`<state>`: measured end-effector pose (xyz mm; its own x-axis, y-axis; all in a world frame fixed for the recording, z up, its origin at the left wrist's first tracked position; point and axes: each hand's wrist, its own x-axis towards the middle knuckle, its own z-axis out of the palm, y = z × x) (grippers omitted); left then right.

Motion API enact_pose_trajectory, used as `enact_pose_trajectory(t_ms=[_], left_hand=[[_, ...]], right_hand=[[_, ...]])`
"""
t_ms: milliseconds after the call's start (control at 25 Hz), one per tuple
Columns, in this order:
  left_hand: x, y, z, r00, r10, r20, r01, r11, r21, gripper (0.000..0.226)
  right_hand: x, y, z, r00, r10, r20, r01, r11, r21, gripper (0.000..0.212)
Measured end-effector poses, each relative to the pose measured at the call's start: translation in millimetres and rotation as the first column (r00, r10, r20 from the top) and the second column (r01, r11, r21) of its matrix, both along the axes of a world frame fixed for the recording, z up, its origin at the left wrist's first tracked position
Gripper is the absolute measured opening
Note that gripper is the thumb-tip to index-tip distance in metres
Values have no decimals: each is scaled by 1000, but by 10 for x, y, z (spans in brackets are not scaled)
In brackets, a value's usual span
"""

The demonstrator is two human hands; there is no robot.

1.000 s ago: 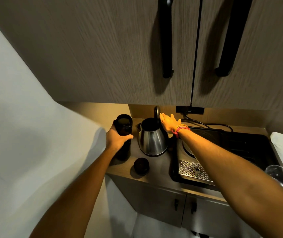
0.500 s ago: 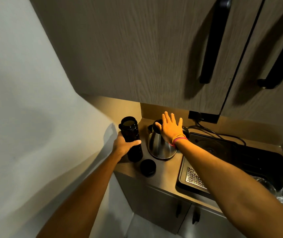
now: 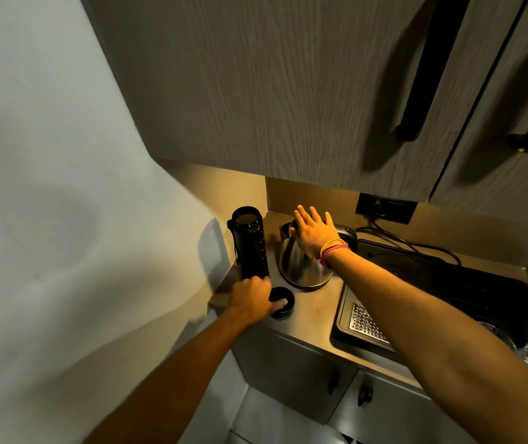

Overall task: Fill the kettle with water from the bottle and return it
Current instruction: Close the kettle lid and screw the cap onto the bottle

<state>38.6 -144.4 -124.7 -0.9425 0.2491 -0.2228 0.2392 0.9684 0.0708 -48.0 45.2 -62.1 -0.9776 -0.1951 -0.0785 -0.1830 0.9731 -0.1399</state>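
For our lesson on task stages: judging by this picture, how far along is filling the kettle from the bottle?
Done: the bottle stands uncapped on the counter. In hand: the right hand lies flat on top of the kettle; the left hand touches the cap. Left: capping the bottle. Whether water was poured cannot be seen.

A narrow tan countertop (image 3: pixel 310 318) runs under the wall cupboards. On it stand 3 things close together: an uncapped black bottle (image 3: pixel 249 241) at the left edge, a steel kettle (image 3: pixel 304 267) just beside it, and a round black cap (image 3: pixel 281 303) in front of both.
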Motion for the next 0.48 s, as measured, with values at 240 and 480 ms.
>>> enact_pose_trajectory(t_ms=[240,480], left_hand=[[165,248,-325,984,-146,102,141,989,51,80],[161,-182,137,950,-62,-307,164,934,318,74]], right_hand=[[122,-289,173,963,246,-109,-266,928,-261,91],[148,-306,227,987,143,70,-63,752,-656,108]])
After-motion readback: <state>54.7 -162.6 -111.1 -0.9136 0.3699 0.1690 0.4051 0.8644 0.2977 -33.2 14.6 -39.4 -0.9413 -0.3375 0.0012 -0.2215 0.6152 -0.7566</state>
